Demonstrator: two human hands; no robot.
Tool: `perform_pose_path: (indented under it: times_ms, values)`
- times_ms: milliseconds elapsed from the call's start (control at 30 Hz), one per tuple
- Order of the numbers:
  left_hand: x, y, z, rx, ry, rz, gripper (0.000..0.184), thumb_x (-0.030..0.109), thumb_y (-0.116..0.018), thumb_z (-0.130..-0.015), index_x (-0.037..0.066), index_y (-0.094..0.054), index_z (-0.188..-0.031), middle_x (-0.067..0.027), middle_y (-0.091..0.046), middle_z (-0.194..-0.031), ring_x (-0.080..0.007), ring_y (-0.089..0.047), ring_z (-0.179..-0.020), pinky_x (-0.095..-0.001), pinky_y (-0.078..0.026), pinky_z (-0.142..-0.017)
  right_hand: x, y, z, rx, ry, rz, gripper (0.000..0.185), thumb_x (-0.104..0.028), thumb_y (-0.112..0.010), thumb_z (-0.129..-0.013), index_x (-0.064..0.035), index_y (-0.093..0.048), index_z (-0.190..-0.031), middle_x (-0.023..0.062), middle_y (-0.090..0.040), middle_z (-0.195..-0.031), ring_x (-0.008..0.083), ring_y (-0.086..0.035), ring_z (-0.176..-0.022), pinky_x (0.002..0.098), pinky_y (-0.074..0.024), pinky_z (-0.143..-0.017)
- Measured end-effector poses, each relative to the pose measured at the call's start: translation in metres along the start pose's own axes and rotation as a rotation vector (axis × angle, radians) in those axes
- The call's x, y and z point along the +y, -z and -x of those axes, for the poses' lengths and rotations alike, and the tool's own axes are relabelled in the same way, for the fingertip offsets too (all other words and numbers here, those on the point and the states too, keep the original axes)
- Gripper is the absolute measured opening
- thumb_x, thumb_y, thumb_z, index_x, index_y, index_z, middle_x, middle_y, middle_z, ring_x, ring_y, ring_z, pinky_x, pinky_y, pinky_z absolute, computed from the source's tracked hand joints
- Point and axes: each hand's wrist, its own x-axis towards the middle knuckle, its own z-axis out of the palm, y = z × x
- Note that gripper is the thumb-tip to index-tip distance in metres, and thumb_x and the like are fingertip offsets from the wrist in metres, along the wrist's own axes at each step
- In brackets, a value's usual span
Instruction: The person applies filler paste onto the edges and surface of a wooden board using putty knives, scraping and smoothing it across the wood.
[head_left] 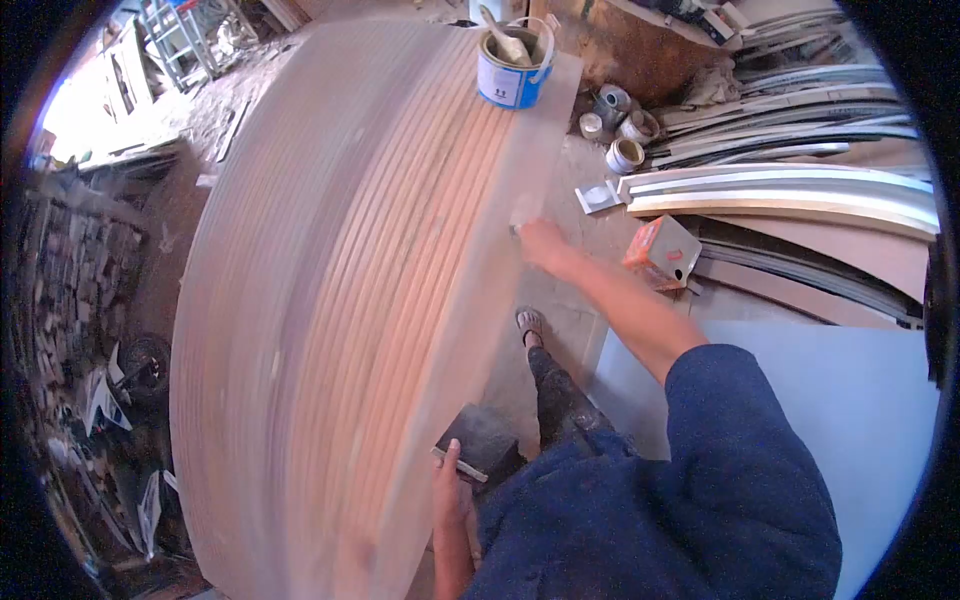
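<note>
A large wooden panel (400, 250) with long parallel grooves and a smooth pale border lies before me. My right hand (542, 246) is stretched out over that border, its fingers closed and smeared by motion. Something small and pale seems to stick out beyond the fingers, too blurred to name. Close to my body, my left hand (452, 485) grips a dark, flat, square board (478, 440) with a pale edge, thumb on top. It is held beside the panel's near right border. On the panel's far end stands a blue and white paint can (512, 84) with a paintbrush (505, 38) in it.
Several open tins (625, 154) stand on the floor at the right. Past them lie curved strips and mouldings (790, 190), with an orange and white box (662, 252) in front. A pale sheet (800, 400) lies at the right. Stacked wood pieces (80, 270) and a stepladder (178, 45) are at the left.
</note>
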Motion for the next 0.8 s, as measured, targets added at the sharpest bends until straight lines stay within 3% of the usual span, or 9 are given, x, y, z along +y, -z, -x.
perform_pose_path:
  times_ms: [100,200,333,433,467,533,600,733,800]
  values:
    - [-0.018,0.052,0.004,0.061,-0.025,0.059,0.042,0.033,-0.063,-0.084,0.005,-0.056,-0.114,-0.0090,-0.061,-0.105,-0.0242,-0.059,-0.093,-0.0367,-0.048,-0.080,-0.027,-0.032,0.028,0.018,0.046,0.035,0.020,-0.008,-0.053,-0.078,-0.0015,-0.065,-0.092,0.0213,-0.065,-0.091,0.0362,-0.065,-0.087,0.0460,-0.0524,-0.076]
    - [-0.014,0.078,0.028,0.019,-0.027,0.078,0.034,0.025,-0.060,-0.089,0.005,-0.051,-0.115,-0.0060,-0.059,-0.100,-0.0202,-0.059,-0.091,-0.0358,-0.050,-0.071,-0.061,-0.045,0.061,0.039,0.042,0.059,0.018,-0.008,-0.051,-0.079,-0.0026,-0.065,-0.091,0.0199,-0.065,-0.088,0.0351,-0.065,-0.086,0.0457,-0.0526,-0.075]
    - [-0.024,0.100,0.044,0.019,-0.085,0.048,0.036,0.024,-0.060,-0.089,0.004,-0.050,-0.117,-0.0068,-0.060,-0.102,-0.0207,-0.058,-0.094,-0.0367,-0.050,-0.072,-0.109,-0.053,0.112,0.035,0.085,0.109,0.017,-0.007,-0.053,-0.078,-0.0018,-0.064,-0.089,0.0180,-0.065,-0.084,0.0356,-0.064,-0.085,0.0448,-0.0527,-0.072]
    - [-0.037,0.114,0.053,0.021,-0.113,0.036,0.037,0.022,-0.059,-0.089,0.004,-0.048,-0.120,-0.0084,-0.058,-0.108,-0.0218,-0.058,-0.096,-0.0382,-0.050,-0.077,-0.125,-0.098,0.136,-0.009,0.153,-0.075,0.019,-0.007,-0.054,-0.075,-0.0033,-0.065,-0.091,0.0180,-0.064,-0.083,0.0368,-0.063,-0.082,0.0438,-0.0522,-0.071]
    - [-0.037,0.111,0.059,0.015,-0.122,0.059,0.037,0.021,-0.058,-0.090,0.003,-0.047,-0.121,-0.0091,-0.058,-0.110,-0.0226,-0.058,-0.097,-0.0390,-0.049,-0.079,-0.104,-0.151,0.143,0.176,0.396,-0.099,0.025,-0.006,-0.053,-0.074,-0.0048,-0.065,-0.096,0.0185,-0.064,-0.087,0.0360,-0.063,-0.082,0.0433,-0.0519,-0.072]
    - [-0.040,0.106,0.069,-0.033,-0.192,0.078,0.038,0.018,-0.056,-0.091,0.003,-0.046,-0.124,-0.0105,-0.055,-0.115,-0.0241,-0.057,-0.101,-0.0405,-0.048,-0.084,-0.082,-0.164,0.160,0.272,0.562,-0.236,0.034,-0.003,-0.052,-0.073,-0.0073,-0.065,-0.104,0.0188,-0.064,-0.095,0.0344,-0.063,-0.084,0.0423,-0.0511,-0.074]
    - [-0.058,0.120,0.072,-0.080,-0.246,0.098,0.039,0.014,-0.055,-0.091,0.002,-0.043,-0.127,-0.0120,-0.053,-0.119,-0.0258,-0.055,-0.106,-0.0419,-0.046,-0.088,-0.089,-0.081,0.178,0.095,0.393,-0.449,0.041,-0.001,-0.051,-0.073,-0.0093,-0.064,-0.110,0.0186,-0.063,-0.101,0.0327,-0.062,-0.087,0.0412,-0.0504,-0.077]
    - [-0.068,0.116,0.075,0.050,-0.078,0.384,0.043,0.014,-0.055,-0.091,-0.001,-0.041,-0.129,-0.0132,-0.050,-0.124,-0.0257,-0.053,-0.111,-0.0400,-0.045,-0.091,-0.016,-0.017,0.129,0.445,0.209,-0.447,0.042,-0.001,-0.050,-0.077,-0.0110,-0.061,-0.117,0.0169,-0.063,-0.102,0.0327,-0.061,-0.092,0.0405,-0.0475,-0.082]
    - [-0.063,0.104,0.076,0.089,-0.051,0.247,0.040,0.016,-0.057,-0.089,0.000,-0.045,-0.124,-0.0140,-0.054,-0.118,-0.0268,-0.055,-0.106,-0.0402,-0.047,-0.089,0.026,0.005,0.089,0.439,0.086,-0.359,0.040,-0.004,-0.051,-0.080,-0.0124,-0.061,-0.117,0.0176,-0.063,-0.101,0.0335,-0.061,-0.093,0.0416,-0.0470,-0.084]
